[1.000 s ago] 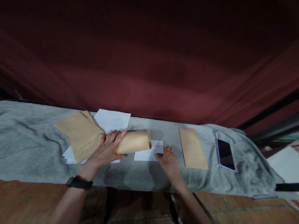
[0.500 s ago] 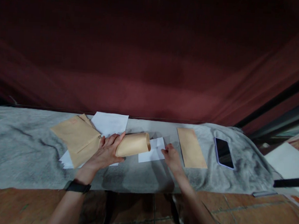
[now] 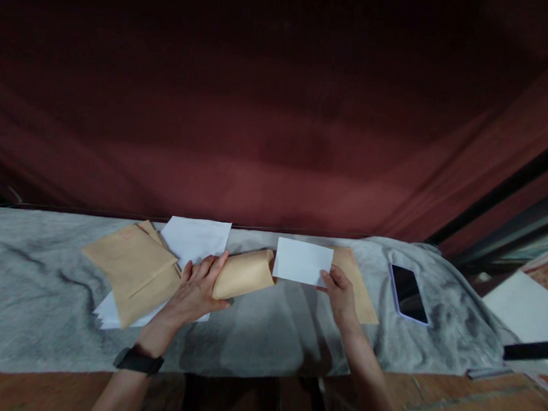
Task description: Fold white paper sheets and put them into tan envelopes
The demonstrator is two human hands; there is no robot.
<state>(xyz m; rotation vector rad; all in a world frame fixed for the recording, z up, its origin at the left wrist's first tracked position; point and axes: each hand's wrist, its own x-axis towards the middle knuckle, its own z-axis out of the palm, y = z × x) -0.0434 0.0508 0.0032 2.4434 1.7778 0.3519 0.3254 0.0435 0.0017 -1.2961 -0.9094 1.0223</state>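
My left hand (image 3: 202,286) is closed around the near end of a brown paper envelope (image 3: 245,274), which bulges so that its mouth gapes toward the right. Pinched between the thumb and fingers of my right hand (image 3: 338,288) is a folded white sheet of paper (image 3: 302,261). The sheet's left edge is right beside the envelope's mouth; whether they touch I cannot tell. Under and behind my right hand lies another flat brown envelope (image 3: 359,286), partly covered by the sheet and the hand.
Left of my left hand, several brown envelopes (image 3: 132,255) overlap white papers (image 3: 197,234). A phone (image 3: 409,293) with a pale purple edge lies at the right. All rest on a grey cloth (image 3: 255,342), with a dark red curtain (image 3: 276,168) behind.
My right hand has lifted the white sheet off the cloth and moved it up and to the right. The left hand keeps its hold on the envelope. The view has tilted slightly upward.
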